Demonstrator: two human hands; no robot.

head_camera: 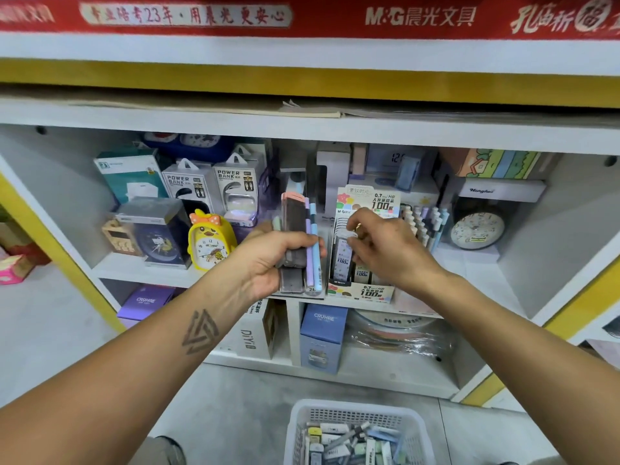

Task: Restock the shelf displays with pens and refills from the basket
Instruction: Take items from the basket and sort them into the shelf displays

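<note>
Refill case (343,253) beneath right hand (379,246) fingertips.

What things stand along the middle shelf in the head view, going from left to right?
Blue clock box → yellow duck clock → left hand gripping a bundle of pens → right hand at the refill display → round clock.

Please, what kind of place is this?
Most likely a stationery shop: a red M&G brand banner tops the shelf, a lead refill display and boxed power banks fill it, and a restocking basket waits below.
</note>
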